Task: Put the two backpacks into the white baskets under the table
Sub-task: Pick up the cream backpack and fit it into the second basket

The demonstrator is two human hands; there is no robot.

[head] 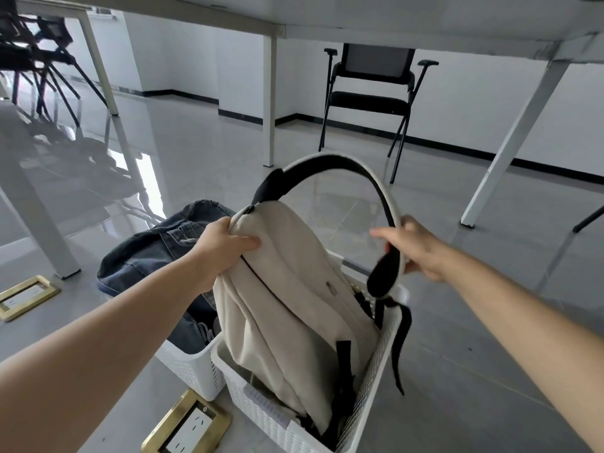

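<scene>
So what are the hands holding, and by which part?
The beige backpack: left hand grips its top edge, right hand grips its shoulder strap.

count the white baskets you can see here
2: one white basket holds the beige backpack, the other sits beside it to the left, holding the dark denim backpack.

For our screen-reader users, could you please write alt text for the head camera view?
Two bare hands lower a beige backpack into a white basket under a table; the left hand grips its top, the right hand its black shoulder strap. Beside it, a denim backpack sits in another white basket.
</scene>
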